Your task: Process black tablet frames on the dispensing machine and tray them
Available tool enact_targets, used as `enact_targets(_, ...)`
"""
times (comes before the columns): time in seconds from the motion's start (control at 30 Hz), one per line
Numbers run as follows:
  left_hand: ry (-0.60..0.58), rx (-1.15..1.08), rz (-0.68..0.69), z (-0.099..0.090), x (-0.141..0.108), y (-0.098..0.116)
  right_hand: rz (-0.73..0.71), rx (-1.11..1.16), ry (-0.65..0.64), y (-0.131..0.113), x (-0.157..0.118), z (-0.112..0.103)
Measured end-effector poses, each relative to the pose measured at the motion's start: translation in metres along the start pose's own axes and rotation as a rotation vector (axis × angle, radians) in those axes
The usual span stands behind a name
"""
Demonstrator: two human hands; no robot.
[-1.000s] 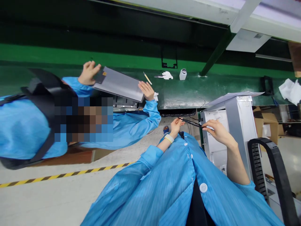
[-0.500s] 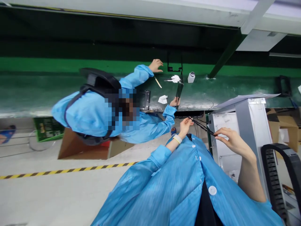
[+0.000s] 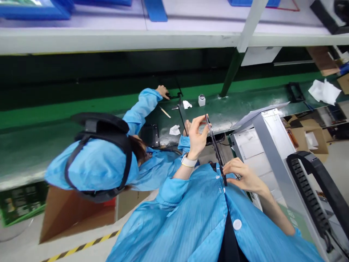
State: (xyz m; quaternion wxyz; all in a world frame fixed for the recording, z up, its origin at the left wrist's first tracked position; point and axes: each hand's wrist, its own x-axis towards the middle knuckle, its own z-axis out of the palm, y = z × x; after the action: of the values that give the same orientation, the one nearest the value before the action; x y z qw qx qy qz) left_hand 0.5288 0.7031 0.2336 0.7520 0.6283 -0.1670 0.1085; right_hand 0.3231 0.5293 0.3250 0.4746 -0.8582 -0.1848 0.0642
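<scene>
A thin dark frame-like part [image 3: 216, 145] is held between my two hands in front of my blue coat, slanting from upper left to lower right. My left hand [image 3: 197, 136], with a pale band at the wrist, pinches its upper end. The fingers of my right hand [image 3: 242, 174] are closed on its lower end. Beyond my left hand, on the green bench [image 3: 215, 116], are a small white bottle [image 3: 201, 100], a crumpled white tissue [image 3: 187, 104], another tissue [image 3: 175, 130] and a thin stick [image 3: 165, 112].
A co-worker in a blue cap [image 3: 100, 163] leans over the bench on the left, one hand [image 3: 163, 92] at a dark bracket. To the right stand a grey-white cabinet [image 3: 278, 145] and a black cable chain [image 3: 313, 182]. A white shelf edge [image 3: 122, 40] runs above the bench.
The view has shifted. My hands have turned the dark part to a steeper slant, with my left hand raised. The co-worker's far hand has reached the dark bracket.
</scene>
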Motion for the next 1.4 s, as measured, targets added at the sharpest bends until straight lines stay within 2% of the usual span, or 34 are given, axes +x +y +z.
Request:
enact_targets(0.1,-0.045,0.007,0.097,-0.002,0.020,0.007,-0.041,-0.023,0.080,0.005,0.011,0.012)
enact_targets(0.27,-0.092,0.072,0.145,-0.008,0.043,0.018,-0.039,-0.091,0.147,0.019,0.027,0.028)
enact_targets(0.43,-0.129,0.078,0.146,-0.016,0.049,0.024,-0.044,-0.104,0.166,0.024,0.040,0.040)
enact_targets(0.8,-0.127,0.094,0.110,-0.035,0.060,0.014,-0.029,-0.094,0.193,0.024,0.062,0.059)
enact_targets(0.97,-0.112,0.084,0.083,-0.033,0.069,0.007,-0.065,-0.108,0.190,0.033,0.072,0.052)
enact_targets(1.13,-0.096,0.067,0.077,-0.023,0.084,0.002,-0.091,-0.105,0.171,0.054,0.086,0.036)
enact_targets(1.4,-0.085,0.174,0.203,-0.010,0.129,0.000,-0.154,-0.098,0.113,0.091,0.114,0.003)
